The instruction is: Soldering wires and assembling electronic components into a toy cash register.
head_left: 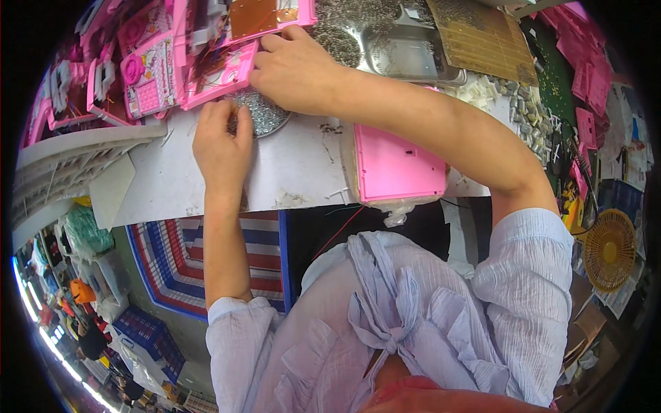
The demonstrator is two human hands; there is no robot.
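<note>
My left hand is at the left rim of a round dish of small silvery screws. Its fingers are curled with the thumb drawn in; whatever lies between the fingertips is too small to make out. My right hand reaches across to the far left, fingers bent over the right edge of an open pink plastic case with thin wires inside. Its palm side is hidden. Nearer to me, a flat pink plastic panel lies under my right forearm on a clear plastic bag.
More pink cases with wires crowd the far left. Loose dark screws surround a metal tray at the back, beside a brown board. Small white and grey parts lie right. A striped crate stands below the table.
</note>
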